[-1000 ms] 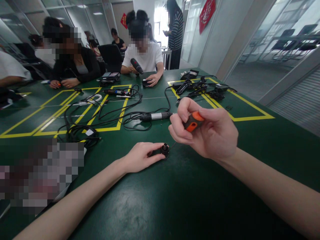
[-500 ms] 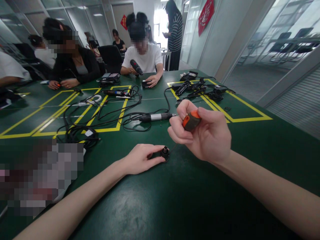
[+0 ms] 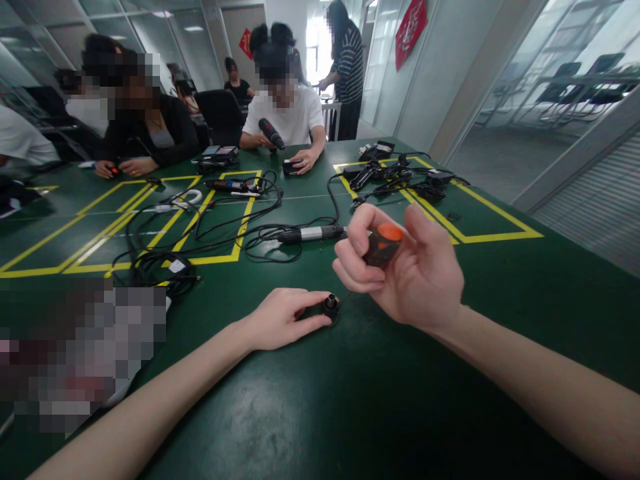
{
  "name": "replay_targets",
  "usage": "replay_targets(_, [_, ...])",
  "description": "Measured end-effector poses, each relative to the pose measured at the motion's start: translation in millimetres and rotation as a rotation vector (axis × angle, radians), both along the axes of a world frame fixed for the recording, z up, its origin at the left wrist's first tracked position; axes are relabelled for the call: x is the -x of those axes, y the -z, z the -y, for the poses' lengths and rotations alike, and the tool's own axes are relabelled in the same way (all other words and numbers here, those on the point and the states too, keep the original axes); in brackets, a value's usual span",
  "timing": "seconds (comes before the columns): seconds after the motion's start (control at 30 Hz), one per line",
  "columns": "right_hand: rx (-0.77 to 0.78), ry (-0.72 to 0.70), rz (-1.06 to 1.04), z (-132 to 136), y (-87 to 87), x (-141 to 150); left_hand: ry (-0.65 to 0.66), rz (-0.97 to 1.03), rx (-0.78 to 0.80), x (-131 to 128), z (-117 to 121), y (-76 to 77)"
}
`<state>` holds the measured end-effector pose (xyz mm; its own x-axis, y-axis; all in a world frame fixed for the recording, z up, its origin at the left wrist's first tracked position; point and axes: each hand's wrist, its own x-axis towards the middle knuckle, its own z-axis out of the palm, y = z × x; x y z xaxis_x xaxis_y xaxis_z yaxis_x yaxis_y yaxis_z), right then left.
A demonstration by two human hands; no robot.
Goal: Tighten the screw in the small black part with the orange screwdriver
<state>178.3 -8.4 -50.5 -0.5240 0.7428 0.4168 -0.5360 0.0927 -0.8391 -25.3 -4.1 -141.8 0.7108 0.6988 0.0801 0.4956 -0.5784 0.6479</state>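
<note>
On the green table, my left hand (image 3: 285, 319) lies low with thumb and forefinger closed on a small black round part (image 3: 329, 307), which has a metal-rimmed collar on top. My right hand (image 3: 405, 267) is raised just to the right of it, fingers curled around the dark grey and orange handle of a screwdriver (image 3: 384, 243). The thumb is lifted a little off the handle. A thin shaft runs down and left from that hand toward the black part; whether its tip touches the part I cannot make out.
Beyond my hands lies a grey-and-black pen-shaped electric tool (image 3: 313, 234) with its cable. A coiled black cable (image 3: 165, 270) is at left, and black cables and devices (image 3: 395, 175) sit inside yellow tape. Across the table a co-worker holds a power screwdriver (image 3: 271, 133).
The screwdriver handle has turned in my right hand, its orange end now facing up more. The right thumb has lifted and shifted. My left hand and the black part stay put.
</note>
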Motion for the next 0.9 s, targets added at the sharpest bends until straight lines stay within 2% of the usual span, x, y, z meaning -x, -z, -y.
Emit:
replay_targets(0.37, [-0.04,0.106,-0.006,-1.8,-1.5,1.8,0.017,0.018,0.008,-1.0,0.2,-1.9])
replay_targets(0.67, [-0.015,0.036,-0.021,1.6,3.3,0.7,0.023,-0.019,-0.115,-3.4,2.6,-3.9])
replay_targets(0.9, [-0.013,-0.049,-0.031,5.9,-0.1,-1.0,0.012,-0.018,-0.142,-4.1,3.3,-1.7])
